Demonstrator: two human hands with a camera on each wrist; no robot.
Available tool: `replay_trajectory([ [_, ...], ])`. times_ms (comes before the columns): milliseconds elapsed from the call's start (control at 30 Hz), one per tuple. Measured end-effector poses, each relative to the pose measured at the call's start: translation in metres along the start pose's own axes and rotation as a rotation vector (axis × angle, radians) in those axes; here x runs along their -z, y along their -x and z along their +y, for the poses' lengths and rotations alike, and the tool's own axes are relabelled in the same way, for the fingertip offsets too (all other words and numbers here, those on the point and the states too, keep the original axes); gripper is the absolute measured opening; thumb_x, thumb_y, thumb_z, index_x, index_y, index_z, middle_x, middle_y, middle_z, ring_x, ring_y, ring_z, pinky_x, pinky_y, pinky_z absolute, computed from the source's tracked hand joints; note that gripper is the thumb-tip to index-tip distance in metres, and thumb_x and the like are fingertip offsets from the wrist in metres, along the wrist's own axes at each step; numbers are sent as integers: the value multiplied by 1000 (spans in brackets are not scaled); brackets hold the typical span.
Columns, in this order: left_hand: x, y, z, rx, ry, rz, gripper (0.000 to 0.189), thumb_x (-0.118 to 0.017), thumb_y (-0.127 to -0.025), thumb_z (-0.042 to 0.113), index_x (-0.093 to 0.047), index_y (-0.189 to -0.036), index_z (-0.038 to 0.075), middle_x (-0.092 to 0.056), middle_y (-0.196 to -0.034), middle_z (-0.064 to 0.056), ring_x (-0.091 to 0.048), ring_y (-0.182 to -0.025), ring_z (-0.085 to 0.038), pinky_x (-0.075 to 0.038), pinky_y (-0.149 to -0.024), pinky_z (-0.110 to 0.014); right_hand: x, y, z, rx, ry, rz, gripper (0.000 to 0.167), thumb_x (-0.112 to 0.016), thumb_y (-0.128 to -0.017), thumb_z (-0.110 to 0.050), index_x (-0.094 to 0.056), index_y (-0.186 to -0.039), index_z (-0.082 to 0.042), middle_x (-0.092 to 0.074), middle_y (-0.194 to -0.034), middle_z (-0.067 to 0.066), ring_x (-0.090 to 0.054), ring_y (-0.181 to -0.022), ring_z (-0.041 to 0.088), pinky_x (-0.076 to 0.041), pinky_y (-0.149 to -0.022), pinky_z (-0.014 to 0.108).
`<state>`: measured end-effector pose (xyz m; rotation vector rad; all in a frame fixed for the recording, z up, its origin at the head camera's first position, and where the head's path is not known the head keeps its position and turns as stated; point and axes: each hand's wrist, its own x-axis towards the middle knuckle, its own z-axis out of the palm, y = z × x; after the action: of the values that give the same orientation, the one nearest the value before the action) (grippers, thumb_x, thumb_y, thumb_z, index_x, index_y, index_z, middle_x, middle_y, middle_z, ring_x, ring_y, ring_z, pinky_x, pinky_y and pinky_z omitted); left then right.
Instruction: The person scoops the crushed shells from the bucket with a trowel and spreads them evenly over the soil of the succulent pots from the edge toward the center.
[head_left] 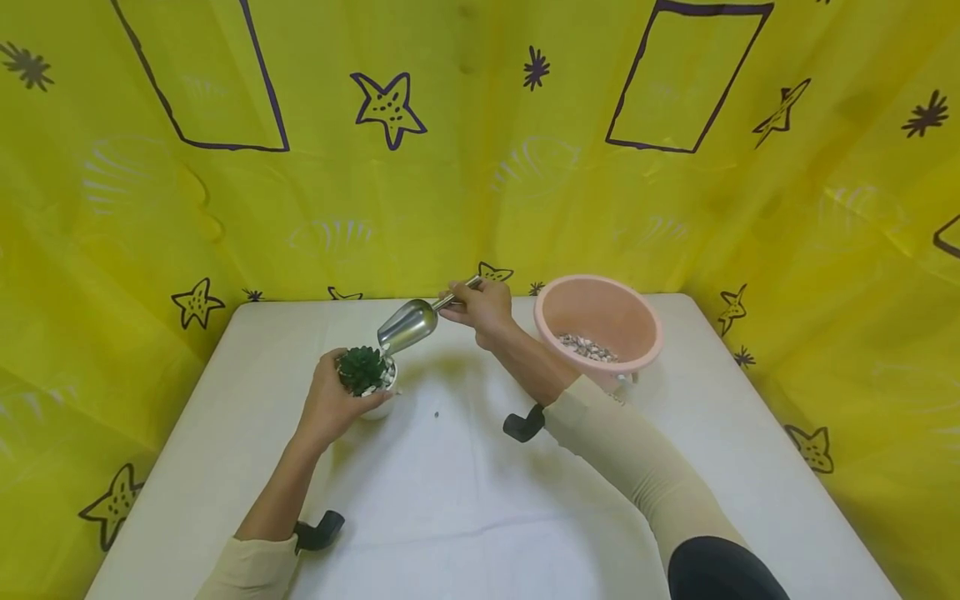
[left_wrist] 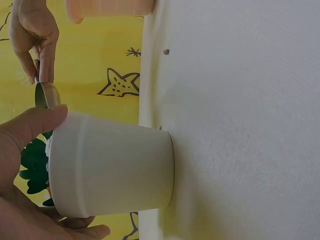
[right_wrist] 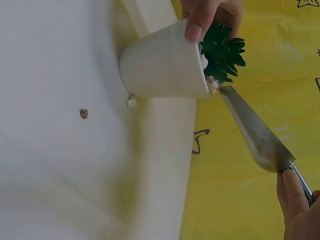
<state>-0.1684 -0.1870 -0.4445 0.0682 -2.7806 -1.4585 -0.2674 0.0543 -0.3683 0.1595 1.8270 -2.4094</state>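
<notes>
A white pot (left_wrist: 115, 167) stands on the table with a green succulent (head_left: 361, 369) in it. White pebbles (head_left: 387, 375) show around the plant at the rim. My left hand (head_left: 333, 400) grips the pot near its top, thumb on the near side and fingers round the far side. My right hand (head_left: 486, 310) holds a metal scoop (head_left: 408, 325) by its handle. The scoop tilts down to the left, its tip right at the pot's rim beside the plant. In the right wrist view the scoop (right_wrist: 257, 132) meets the pebbles at the rim.
A pink basin (head_left: 598, 321) with pebbles (head_left: 588, 347) at its bottom stands at the back right, behind my right forearm. One small dark pebble (right_wrist: 84, 114) and a white one (right_wrist: 132, 102) lie on the white table (head_left: 450, 500). A yellow patterned curtain (head_left: 465, 167) hangs behind.
</notes>
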Motion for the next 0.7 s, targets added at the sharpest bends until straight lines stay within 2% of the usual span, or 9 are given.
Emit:
replay_trajectory([
  [233, 2, 0, 1, 8, 29, -44, 107, -85, -85, 19, -15, -160, -9, -25, -161, -37, -29, -148, -53, -27, -120, -66, 0, 1, 0, -10, 9, 5, 15, -62, -105, 0, -63, -114, 12, -71, -114, 31, -78, -94, 31, -63, -79, 34],
  [433, 0, 1, -1, 17, -6, 5, 111, -90, -83, 30, -19, -158, -10, -28, -156, -36, -33, -145, -52, -30, -119, -65, 0, 1, 1, -9, 13, 1, 15, -63, -105, -1, -63, -112, 11, -70, -116, 32, -76, -100, 35, -63, -80, 34],
  [533, -1, 0, -4, 17, -6, 19, 107, -90, -84, 29, -22, -156, -12, -31, -154, -36, -35, -144, -52, -32, -119, -64, 0, 1, 1, -5, 19, -3, 11, -63, -105, -1, -63, -108, 9, -70, -117, 32, -76, -101, 35, -63, -79, 34],
  [700, -1, -1, -3, 24, -7, 4, 106, -88, -85, 25, -20, -158, -11, -29, -157, -36, -32, -146, -53, -30, -119, -65, 1, 0, 2, 6, 23, 0, 9, -63, -104, -1, -63, -106, 8, -70, -117, 32, -77, -98, 33, -64, -78, 33],
])
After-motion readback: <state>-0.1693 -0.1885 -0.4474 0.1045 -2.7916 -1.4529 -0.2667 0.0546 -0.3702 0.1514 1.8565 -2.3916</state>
